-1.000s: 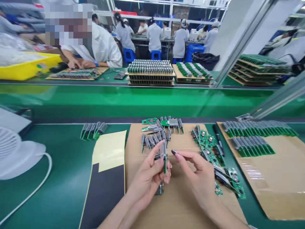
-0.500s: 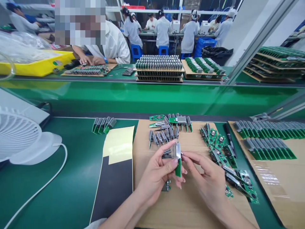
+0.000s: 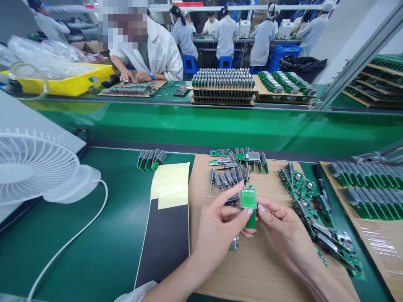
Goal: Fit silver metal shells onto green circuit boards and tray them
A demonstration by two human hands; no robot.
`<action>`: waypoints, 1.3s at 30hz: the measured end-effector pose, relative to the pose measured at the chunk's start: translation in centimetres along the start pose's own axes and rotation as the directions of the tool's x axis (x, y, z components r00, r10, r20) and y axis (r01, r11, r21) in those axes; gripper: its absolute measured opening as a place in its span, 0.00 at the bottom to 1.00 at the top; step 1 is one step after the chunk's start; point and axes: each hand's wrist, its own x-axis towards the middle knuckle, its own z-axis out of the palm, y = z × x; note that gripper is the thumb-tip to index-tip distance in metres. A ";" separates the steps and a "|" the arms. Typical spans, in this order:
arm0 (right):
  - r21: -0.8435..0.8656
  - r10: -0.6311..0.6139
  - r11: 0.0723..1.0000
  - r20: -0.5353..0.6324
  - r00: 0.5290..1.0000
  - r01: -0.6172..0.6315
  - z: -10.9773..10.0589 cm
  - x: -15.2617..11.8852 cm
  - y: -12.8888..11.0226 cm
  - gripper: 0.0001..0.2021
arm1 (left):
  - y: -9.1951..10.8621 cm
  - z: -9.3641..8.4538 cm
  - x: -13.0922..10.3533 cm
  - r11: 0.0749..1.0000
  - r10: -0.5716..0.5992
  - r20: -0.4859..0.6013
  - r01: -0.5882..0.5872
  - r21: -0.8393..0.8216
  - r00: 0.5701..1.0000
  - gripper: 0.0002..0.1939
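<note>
Upright over the cardboard, a small green circuit board (image 3: 250,221) with a display (image 3: 248,199) faces me. Its display shows green with dark digits. My left hand (image 3: 217,228) is closed on the board, thumb in front and fingers behind. At the board's right edge, my right hand (image 3: 281,228) pinches thumb and forefinger together; whatever is between them is hidden. Behind the hands lie several boards with grey displays (image 3: 225,178). Loose green boards (image 3: 310,209) are heaped to the right of my right hand.
A cardboard sheet (image 3: 277,277) lies beneath my hands, beside a black and yellow sheet (image 3: 170,230). A white fan (image 3: 40,172) with a cable stands left. Rows of boards (image 3: 362,201) fill the right cardboard. Beyond the green partition (image 3: 157,126), a person (image 3: 163,54) works near stacked boards (image 3: 223,84).
The board in my left hand has turned from edge-on to display facing me, with the display now green. My right hand stays at its right edge. The whole view has shifted.
</note>
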 end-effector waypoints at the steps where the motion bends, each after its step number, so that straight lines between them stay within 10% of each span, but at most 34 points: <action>1: 0.003 0.008 1.000 0.001 1.000 -0.008 0.0 0.0 0.0 0.13 | 0.0 0.0 -0.1 1.000 -0.002 -0.002 0.002 0.003 1.000 0.34; 21: 0.036 0.039 0.999 0.048 0.998 -0.040 0.0 0.0 -0.1 0.10 | 0.1 -0.1 -0.5 1.000 -0.029 0.009 0.029 -0.007 1.000 0.32; 28: -0.119 -0.141 0.984 -0.078 0.987 0.131 0.0 0.4 -0.1 0.09 | -0.1 -0.3 -0.1 1.000 0.008 0.070 -0.007 -0.017 0.998 0.33; 34: -0.193 -0.282 0.949 -0.173 0.944 0.248 0.4 -0.2 -1.2 0.07 | -0.5 0.0 -0.2 0.957 0.188 -0.143 -0.148 0.249 0.972 0.31; 39: -0.206 -0.381 0.912 -0.111 0.918 0.354 1.5 -2.3 -0.6 0.06 | -1.4 0.1 -0.5 0.838 0.231 -0.063 -0.166 0.519 0.971 0.28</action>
